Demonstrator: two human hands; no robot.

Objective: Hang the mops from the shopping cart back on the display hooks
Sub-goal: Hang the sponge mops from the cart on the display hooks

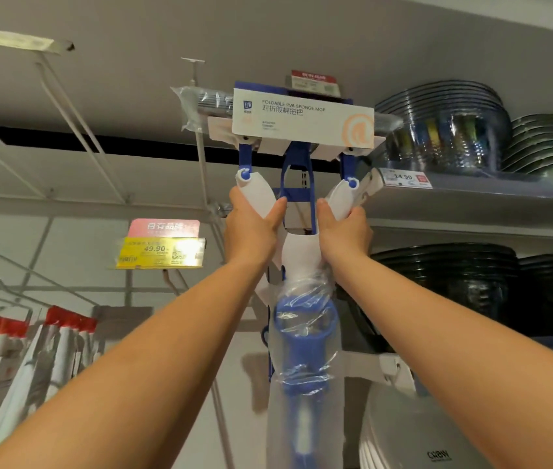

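Overhead, both hands (251, 228) (344, 228) around mop (302, 253)

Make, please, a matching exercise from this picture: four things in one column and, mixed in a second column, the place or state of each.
Things
1. left hand
2. yellow price tag
3. black bowls
4. clear plastic wrap

Places or states
A. hangs left of the sponge mop, reads 49.90
B. covers the mop's blue handle
C. grips a white wing of the mop
D. stacked at the right, below the 14.90 price tag

Pairs: 1-C, 2-A, 3-D, 4-B
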